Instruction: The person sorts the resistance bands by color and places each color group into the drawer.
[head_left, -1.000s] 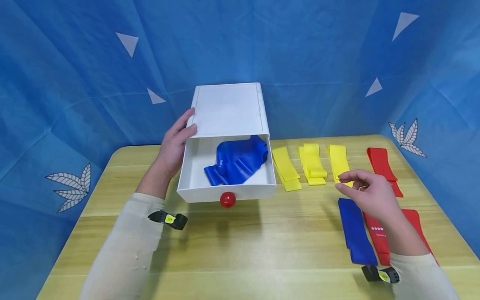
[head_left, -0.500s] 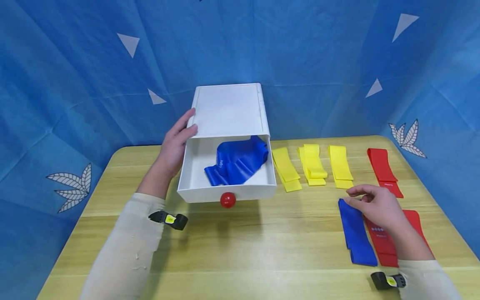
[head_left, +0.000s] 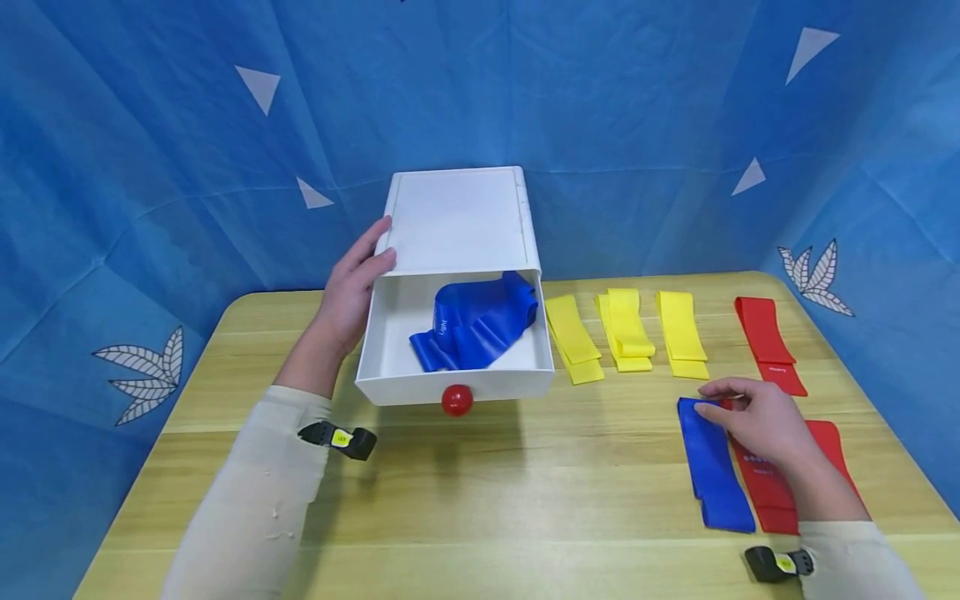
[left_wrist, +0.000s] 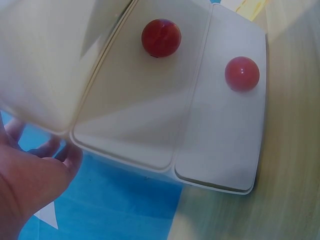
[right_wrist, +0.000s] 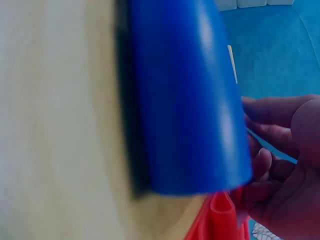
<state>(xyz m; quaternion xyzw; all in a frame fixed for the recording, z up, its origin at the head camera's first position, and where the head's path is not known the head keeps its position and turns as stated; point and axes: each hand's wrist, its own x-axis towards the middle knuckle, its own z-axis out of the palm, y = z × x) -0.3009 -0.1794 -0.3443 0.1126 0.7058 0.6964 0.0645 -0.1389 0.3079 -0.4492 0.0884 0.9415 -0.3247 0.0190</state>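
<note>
A white drawer box stands at the back of the table, its top drawer pulled out. Inside that drawer lies a crumpled blue resistance band marked "Light". My left hand rests against the box's left side, thumb and index fingertips at its top edge. My right hand is at the far end of a folded blue resistance band, thumb over it. A gap shows between thumb and index finger. In the right wrist view the band hides the fingertips. Beneath that hand lies a red band.
Three folded yellow bands lie in a row right of the box. Another red band is farther right. Two lower drawers with red knobs are pushed in. A blue curtain hangs behind the wooden table.
My right hand has moved down from near the right yellow band to the far end of the blue band. The left hand and drawer box stay in place.
</note>
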